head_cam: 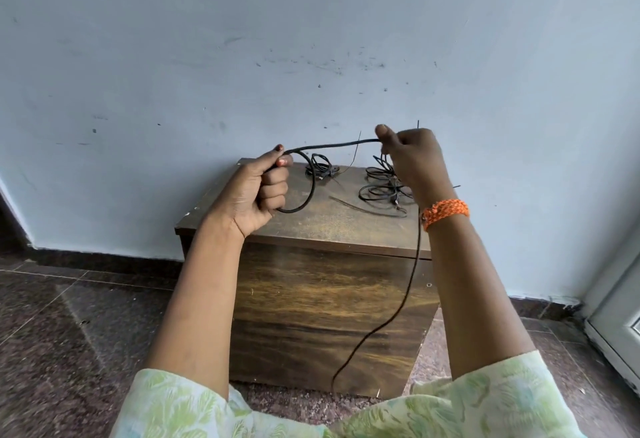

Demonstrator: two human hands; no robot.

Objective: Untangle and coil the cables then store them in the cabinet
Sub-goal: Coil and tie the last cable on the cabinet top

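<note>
Cable [332, 144] stretched between both grips: left hand [258, 191] fisted around its loop, right hand [414, 157] pinching it above wooden cabinet [329, 299]; tangled cables [381, 184] on top.

both hands, left hand [258, 191] and right hand [414, 157], grip a black cable [332, 144] above the cabinet [332, 299].

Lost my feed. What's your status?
Both hands shut on black cable: left hand, right hand. Tail hangs floorward. More cables wait atop cabinet.
</note>
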